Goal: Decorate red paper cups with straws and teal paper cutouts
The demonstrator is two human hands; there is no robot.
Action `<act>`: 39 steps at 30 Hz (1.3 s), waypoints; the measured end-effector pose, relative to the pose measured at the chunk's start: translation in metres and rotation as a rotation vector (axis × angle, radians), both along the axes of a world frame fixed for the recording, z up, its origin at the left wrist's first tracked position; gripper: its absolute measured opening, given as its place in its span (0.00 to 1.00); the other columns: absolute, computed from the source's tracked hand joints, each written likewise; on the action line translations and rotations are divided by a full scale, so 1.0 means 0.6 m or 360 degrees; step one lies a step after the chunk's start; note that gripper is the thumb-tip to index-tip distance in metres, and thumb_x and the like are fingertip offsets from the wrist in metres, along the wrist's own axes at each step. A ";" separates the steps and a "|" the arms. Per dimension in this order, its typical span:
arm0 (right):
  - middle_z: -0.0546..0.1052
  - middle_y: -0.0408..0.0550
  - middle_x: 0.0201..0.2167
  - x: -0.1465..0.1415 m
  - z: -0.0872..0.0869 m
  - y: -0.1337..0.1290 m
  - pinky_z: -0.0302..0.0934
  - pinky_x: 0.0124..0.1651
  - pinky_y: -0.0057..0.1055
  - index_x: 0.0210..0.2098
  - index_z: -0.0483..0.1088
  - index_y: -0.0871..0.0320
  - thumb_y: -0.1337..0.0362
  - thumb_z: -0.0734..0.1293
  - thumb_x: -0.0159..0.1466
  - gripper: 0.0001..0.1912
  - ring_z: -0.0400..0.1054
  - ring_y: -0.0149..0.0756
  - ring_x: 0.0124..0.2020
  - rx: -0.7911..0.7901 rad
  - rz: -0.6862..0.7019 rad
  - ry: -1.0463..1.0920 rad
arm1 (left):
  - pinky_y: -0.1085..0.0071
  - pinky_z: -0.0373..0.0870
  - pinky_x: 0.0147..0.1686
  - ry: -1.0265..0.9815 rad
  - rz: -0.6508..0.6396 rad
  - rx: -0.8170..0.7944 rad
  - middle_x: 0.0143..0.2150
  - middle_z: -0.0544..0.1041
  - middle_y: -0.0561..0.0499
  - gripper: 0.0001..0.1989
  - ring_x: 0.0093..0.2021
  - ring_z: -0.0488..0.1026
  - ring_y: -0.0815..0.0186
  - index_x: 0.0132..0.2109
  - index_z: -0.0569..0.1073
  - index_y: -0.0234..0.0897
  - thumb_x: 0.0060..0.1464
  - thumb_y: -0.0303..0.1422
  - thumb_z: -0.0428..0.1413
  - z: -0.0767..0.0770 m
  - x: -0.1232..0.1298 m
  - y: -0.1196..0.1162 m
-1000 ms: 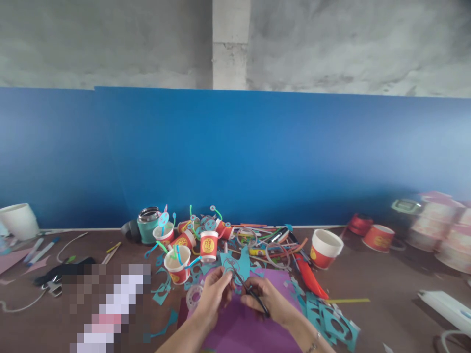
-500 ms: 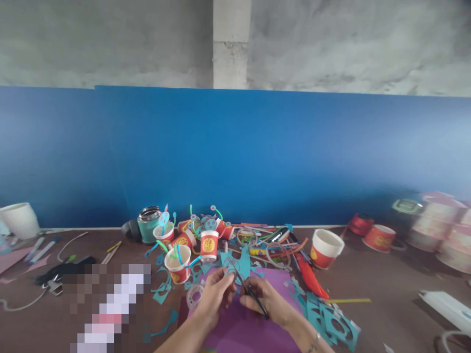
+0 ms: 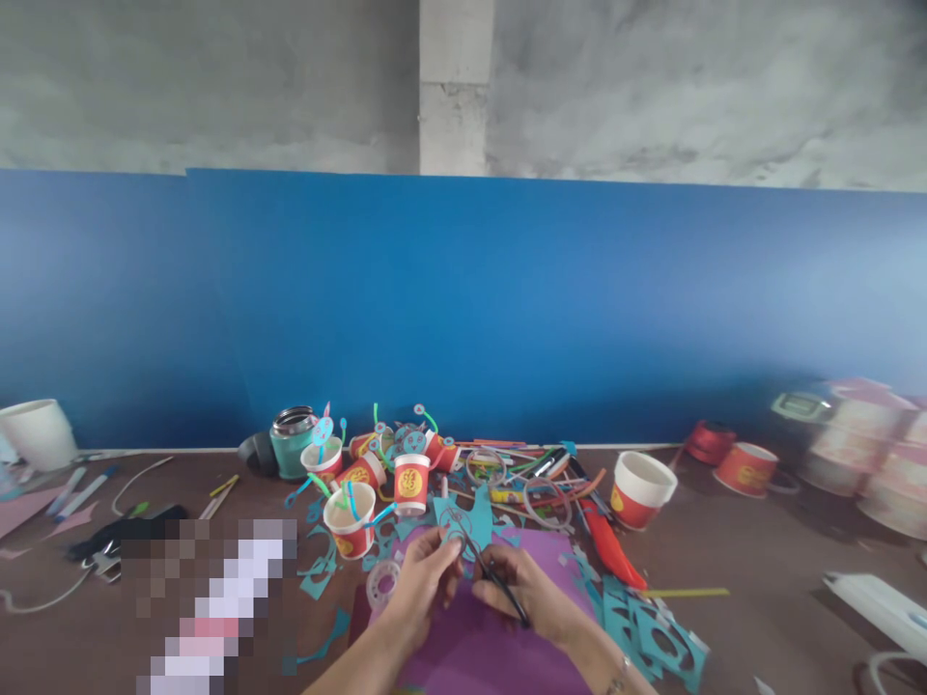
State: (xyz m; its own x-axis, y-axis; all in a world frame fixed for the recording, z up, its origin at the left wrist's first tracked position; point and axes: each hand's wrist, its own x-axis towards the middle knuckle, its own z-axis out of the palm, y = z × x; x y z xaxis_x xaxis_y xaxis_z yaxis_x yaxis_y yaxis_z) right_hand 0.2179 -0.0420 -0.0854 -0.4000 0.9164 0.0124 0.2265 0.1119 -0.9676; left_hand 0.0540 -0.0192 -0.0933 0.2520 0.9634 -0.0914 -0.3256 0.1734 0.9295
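My left hand (image 3: 427, 569) pinches the near edge of a piece of blue paper (image 3: 463, 521) with shapes drawn on it. In my right hand (image 3: 514, 584) is a pair of dark-handled scissors (image 3: 501, 585), their blades pointing up and left at the paper, close to my left fingertips. Some of the blades is hidden by the paper and fingers. Both hands are above a purple sheet (image 3: 492, 647). A roll of clear tape (image 3: 382, 584) lies just left of my left hand. Cut blue scraps (image 3: 652, 627) are beside my right forearm.
Red and white paper cups (image 3: 351, 521) with bent pipe cleaners stand at back left, beside a teal thermos (image 3: 293, 442). Stacked cups (image 3: 641, 487) stand right of a pile of coloured sticks (image 3: 536, 487). A red pouch (image 3: 612, 550) lies nearby. A blue partition (image 3: 463, 309) rises behind the table.
Almost nothing differs. Both hands, the scissors and the blue paper keep practically the same place and pose.
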 end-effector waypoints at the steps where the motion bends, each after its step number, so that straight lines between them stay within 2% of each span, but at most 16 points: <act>1: 0.58 0.34 0.17 0.000 0.000 0.001 0.47 0.17 0.21 0.30 0.64 0.59 0.45 0.71 0.52 0.23 0.49 0.22 0.15 -0.0011 0.0000 0.0001 | 0.80 0.46 0.11 -0.0001 0.0006 -0.0004 0.16 0.67 0.59 0.19 0.11 0.55 0.78 0.25 0.64 0.37 0.40 0.46 0.62 -0.001 0.000 0.001; 8: 0.57 0.33 0.16 0.002 -0.005 0.003 0.44 0.17 0.21 0.28 0.62 0.58 0.48 0.71 0.53 0.21 0.48 0.22 0.16 0.0000 -0.0001 -0.0002 | 0.80 0.46 0.11 -0.0032 0.0039 0.0013 0.16 0.66 0.60 0.21 0.11 0.55 0.79 0.24 0.65 0.36 0.38 0.47 0.64 -0.004 0.000 0.003; 16: 0.59 0.34 0.16 0.002 -0.002 -0.001 0.48 0.16 0.21 0.29 0.63 0.58 0.49 0.71 0.53 0.20 0.51 0.23 0.15 -0.0015 -0.0024 -0.0023 | 0.80 0.46 0.11 -0.0057 0.0043 0.0011 0.16 0.67 0.59 0.21 0.12 0.55 0.78 0.25 0.65 0.36 0.38 0.48 0.64 -0.003 0.000 0.002; 22: 0.59 0.33 0.16 0.001 -0.007 0.002 0.47 0.16 0.19 0.30 0.64 0.59 0.48 0.73 0.51 0.22 0.49 0.21 0.14 -0.0165 -0.0030 0.0044 | 0.79 0.43 0.12 -0.0039 0.0046 -0.0030 0.15 0.65 0.60 0.22 0.11 0.53 0.79 0.24 0.65 0.37 0.37 0.48 0.64 -0.006 0.001 0.006; 26: 0.60 0.34 0.17 0.001 -0.002 0.001 0.48 0.16 0.19 0.30 0.64 0.59 0.48 0.73 0.49 0.23 0.50 0.20 0.15 -0.0203 -0.0011 0.0106 | 0.79 0.42 0.13 -0.0045 0.0020 -0.0019 0.15 0.63 0.61 0.20 0.12 0.51 0.80 0.24 0.65 0.36 0.37 0.46 0.65 -0.007 0.000 0.007; 39: 0.60 0.34 0.16 0.001 0.011 -0.004 0.50 0.16 0.20 0.29 0.64 0.59 0.47 0.71 0.51 0.22 0.53 0.22 0.14 -0.0139 -0.0039 -0.0033 | 0.77 0.40 0.13 -0.0055 0.0040 -0.0013 0.16 0.62 0.61 0.23 0.12 0.50 0.79 0.23 0.64 0.36 0.36 0.48 0.64 -0.005 0.000 0.006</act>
